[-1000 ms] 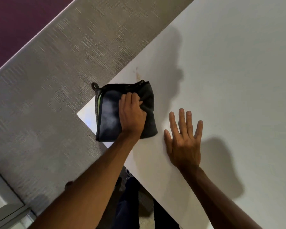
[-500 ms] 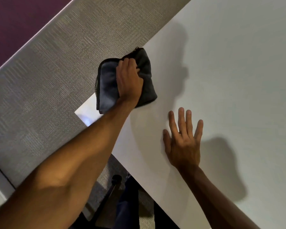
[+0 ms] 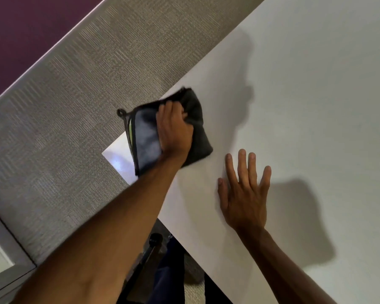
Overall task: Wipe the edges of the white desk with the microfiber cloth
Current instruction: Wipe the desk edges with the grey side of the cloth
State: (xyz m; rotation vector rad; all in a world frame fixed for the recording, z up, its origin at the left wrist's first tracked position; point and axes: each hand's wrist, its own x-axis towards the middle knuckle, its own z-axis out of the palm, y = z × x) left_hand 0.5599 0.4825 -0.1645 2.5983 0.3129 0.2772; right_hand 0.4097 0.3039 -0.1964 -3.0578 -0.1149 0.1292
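Charcoal microfiber cloth (image 3: 146, 139) lies folded, gripped by left hand (image 3: 174, 132).

The counter (image 3: 316, 95) offers open surface to the right and far side. A grey fabric panel (image 3: 75, 110) borders its left edge. Near the corner, the microfiber cloth (image 3: 199, 126) under the left grip (image 3: 174, 133) and the flat right grip (image 3: 244, 198) block the way, with a narrow strip between them.
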